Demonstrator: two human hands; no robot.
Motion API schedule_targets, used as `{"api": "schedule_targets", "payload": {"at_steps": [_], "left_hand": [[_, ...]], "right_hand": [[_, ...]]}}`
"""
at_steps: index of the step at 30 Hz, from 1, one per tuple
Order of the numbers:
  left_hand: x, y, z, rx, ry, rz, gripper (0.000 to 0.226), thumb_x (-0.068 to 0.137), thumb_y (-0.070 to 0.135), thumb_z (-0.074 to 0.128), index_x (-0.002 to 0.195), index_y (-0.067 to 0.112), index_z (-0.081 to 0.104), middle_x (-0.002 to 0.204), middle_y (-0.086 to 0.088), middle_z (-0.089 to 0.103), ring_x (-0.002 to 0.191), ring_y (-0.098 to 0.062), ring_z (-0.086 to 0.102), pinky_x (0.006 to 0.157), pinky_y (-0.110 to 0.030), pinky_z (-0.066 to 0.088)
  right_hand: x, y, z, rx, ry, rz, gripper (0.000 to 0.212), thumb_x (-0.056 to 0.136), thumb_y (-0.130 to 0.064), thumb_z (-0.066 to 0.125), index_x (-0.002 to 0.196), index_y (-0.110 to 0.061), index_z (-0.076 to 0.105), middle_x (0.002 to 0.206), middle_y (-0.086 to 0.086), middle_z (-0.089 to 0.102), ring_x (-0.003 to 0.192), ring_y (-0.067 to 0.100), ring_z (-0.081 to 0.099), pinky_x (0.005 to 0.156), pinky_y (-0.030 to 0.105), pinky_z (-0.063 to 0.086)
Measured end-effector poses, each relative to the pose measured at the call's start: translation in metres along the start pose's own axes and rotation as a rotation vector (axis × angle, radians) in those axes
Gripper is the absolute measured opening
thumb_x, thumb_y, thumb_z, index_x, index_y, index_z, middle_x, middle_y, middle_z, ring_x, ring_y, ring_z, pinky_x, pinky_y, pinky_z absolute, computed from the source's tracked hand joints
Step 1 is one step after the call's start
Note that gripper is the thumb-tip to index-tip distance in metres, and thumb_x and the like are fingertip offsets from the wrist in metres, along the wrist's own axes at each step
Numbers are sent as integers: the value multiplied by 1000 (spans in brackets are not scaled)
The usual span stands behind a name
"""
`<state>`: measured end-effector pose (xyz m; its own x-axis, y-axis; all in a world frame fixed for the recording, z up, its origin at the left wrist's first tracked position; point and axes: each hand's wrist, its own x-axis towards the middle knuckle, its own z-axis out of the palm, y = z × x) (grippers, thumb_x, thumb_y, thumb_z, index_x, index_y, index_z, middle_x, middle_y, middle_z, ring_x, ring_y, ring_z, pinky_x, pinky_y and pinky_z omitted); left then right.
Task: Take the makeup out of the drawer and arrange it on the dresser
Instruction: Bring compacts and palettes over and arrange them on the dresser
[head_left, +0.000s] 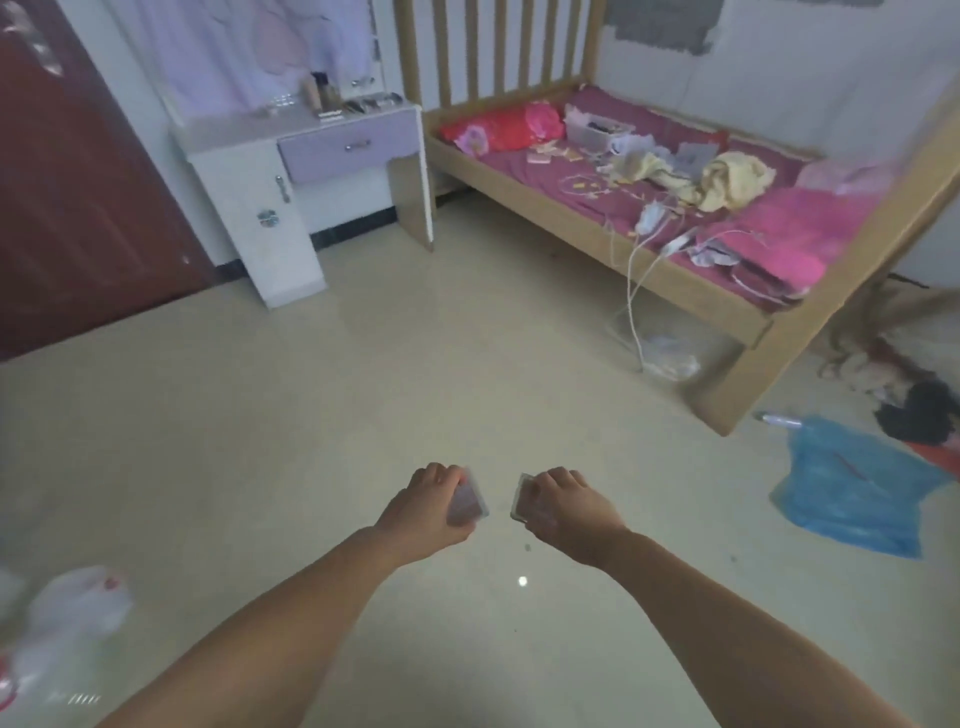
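Both arms outstretched over the pale tiled floor (260, 441). Left hand (423, 512) grip holds a small clear flat makeup case (469, 501); right hand (569, 512) grip holds a second clear flat case (519, 499). White-and-lilac dresser (291, 171) far beyond hands, drawer closed.

White dresser (244, 171), lilac drawer (349, 147); dark red door (67, 208); magenta sheet (524, 166) on tan wooden bed (582, 228); blue bag (852, 493); cream floor (363, 389).

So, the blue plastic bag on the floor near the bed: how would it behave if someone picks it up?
The blue plastic bag lies crumpled and flat, so it is probably floppy and would sag from the fingers. It looks thin, likely light for its size. Its glossy surface may be a little slippery. It should not roll.
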<state>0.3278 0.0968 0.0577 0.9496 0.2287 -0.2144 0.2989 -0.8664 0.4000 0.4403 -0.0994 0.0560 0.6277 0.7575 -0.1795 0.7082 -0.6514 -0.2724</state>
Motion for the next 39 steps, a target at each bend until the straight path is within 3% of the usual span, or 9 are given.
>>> {"api": "schedule_targets", "payload": {"at_steps": [9, 22, 31, 39], "left_hand": [[17, -163, -83, 2, 174, -239, 52, 80, 41, 63, 121, 15, 43, 118, -5, 47, 109, -23, 46, 89, -38, 46], [185, -367, -223, -56, 262, -422, 50, 81, 40, 65, 119, 13, 45, 114, -7, 47, 107, -25, 45, 90, -36, 43], [330, -515, -326, -68, 288, -386, 47, 80, 36, 65, 118, 14, 46, 113, -6, 47, 107, -23, 45, 90, -34, 42], [475, -644, -441, -47, 247, -319, 49, 81, 36, 64, 120, 15, 45, 115, -7, 46, 109, -24, 43, 93, -35, 40]], "right_hand": [[184, -103, -4, -78, -107, -241, 44, 88, -39, 55, 125, -17, 45, 127, 2, 47, 120, 22, 41, 89, 29, 43], [502, -214, -61, -49, -128, -420, 39, 88, -36, 59, 119, -14, 49, 123, 3, 49, 118, 22, 44, 88, 36, 48], [735, -277, -76, -115, -89, -482, 41, 89, -39, 57, 121, -15, 47, 124, 2, 48, 115, 21, 44, 85, 32, 47], [923, -328, -108, -85, -71, -362, 41, 90, -40, 54, 122, -16, 47, 123, -1, 50, 118, 20, 44, 93, 31, 44]]}}
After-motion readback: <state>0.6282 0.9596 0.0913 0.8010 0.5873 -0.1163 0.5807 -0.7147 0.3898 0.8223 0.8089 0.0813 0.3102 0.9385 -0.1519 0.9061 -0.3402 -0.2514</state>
